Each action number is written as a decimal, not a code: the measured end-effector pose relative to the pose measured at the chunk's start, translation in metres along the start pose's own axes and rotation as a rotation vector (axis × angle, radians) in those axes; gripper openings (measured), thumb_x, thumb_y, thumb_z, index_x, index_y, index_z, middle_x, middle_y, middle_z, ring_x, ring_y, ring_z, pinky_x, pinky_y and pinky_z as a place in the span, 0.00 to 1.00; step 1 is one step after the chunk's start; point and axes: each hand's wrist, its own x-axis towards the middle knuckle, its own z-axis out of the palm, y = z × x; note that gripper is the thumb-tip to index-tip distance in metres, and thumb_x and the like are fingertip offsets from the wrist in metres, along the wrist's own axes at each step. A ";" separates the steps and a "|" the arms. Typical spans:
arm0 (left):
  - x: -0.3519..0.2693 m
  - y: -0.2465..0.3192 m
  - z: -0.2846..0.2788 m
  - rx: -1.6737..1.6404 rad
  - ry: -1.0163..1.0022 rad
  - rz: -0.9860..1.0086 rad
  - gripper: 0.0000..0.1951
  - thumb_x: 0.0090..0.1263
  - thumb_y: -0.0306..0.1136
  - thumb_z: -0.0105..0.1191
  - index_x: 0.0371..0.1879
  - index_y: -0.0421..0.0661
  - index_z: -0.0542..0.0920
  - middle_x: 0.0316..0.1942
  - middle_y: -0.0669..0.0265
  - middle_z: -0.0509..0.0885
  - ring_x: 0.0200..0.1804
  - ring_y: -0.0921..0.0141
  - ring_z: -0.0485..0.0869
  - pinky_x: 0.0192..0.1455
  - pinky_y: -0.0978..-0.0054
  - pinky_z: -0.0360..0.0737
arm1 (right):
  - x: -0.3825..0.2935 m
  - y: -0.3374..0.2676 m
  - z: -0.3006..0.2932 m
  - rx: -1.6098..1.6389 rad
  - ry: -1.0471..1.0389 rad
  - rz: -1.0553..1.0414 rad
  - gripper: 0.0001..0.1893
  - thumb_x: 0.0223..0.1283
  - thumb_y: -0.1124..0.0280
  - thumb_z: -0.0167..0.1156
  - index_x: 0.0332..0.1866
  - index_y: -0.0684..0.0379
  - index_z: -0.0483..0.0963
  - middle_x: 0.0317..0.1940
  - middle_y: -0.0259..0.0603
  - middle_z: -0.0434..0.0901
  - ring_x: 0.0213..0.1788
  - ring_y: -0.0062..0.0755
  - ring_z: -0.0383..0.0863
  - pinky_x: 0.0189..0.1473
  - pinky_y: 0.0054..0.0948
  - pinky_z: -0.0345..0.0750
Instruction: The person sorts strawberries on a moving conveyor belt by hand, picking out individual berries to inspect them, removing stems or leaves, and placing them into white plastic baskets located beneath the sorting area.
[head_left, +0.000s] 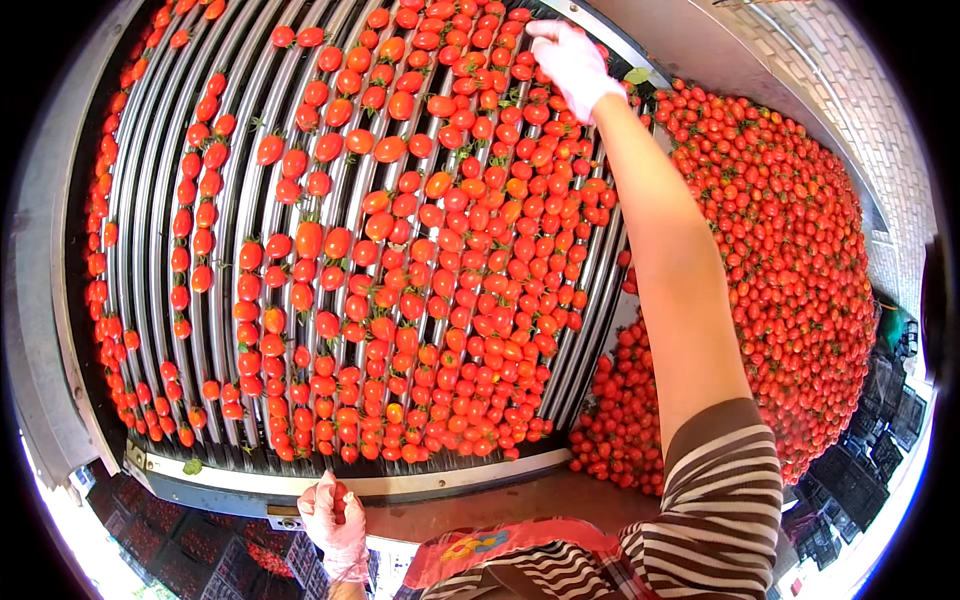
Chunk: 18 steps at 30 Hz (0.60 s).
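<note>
Small oval red tomatoes (452, 240) lie across a bed of metal rollers (247, 180), densest on its right half. My right hand (574, 67), in a thin pale glove, reaches to the far edge of the rollers. Its fingertips are at the tomatoes there, and whatever may be under the palm is hidden. My left hand (331, 529), gloved as well, is at the near rail (375, 484) with its fingers curled. A bit of red shows between thumb and fingers, apparently a tomato (340, 501).
A large heap of tomatoes (795, 285) fills the area right of the rollers, under my right arm. Metal side walls (45, 300) bound the machine. Crates with tomatoes (165, 532) stand below at the left; dark crates (847, 480) are at the lower right.
</note>
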 end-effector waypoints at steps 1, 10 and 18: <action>0.000 0.002 0.003 -0.010 -0.012 -0.003 0.27 0.57 0.12 0.61 0.57 0.49 0.84 0.36 0.71 0.76 0.30 0.79 0.73 0.29 0.84 0.70 | -0.011 0.010 0.001 0.052 0.011 -0.049 0.18 0.69 0.62 0.57 0.60 0.54 0.80 0.45 0.37 0.86 0.46 0.26 0.83 0.53 0.27 0.78; -0.008 -0.005 0.016 -0.042 0.045 0.056 0.28 0.58 0.15 0.63 0.59 0.50 0.83 0.37 0.70 0.76 0.30 0.78 0.73 0.31 0.84 0.72 | -0.191 0.038 0.017 0.481 0.074 0.011 0.15 0.73 0.65 0.58 0.57 0.63 0.78 0.37 0.35 0.82 0.40 0.17 0.80 0.44 0.25 0.80; -0.009 0.001 0.023 -0.014 0.032 0.031 0.27 0.57 0.15 0.65 0.58 0.49 0.84 0.37 0.70 0.77 0.30 0.78 0.75 0.30 0.82 0.73 | -0.214 0.099 0.014 -0.435 0.024 -0.445 0.09 0.59 0.77 0.59 0.44 0.63 0.79 0.40 0.43 0.81 0.42 0.38 0.80 0.47 0.31 0.80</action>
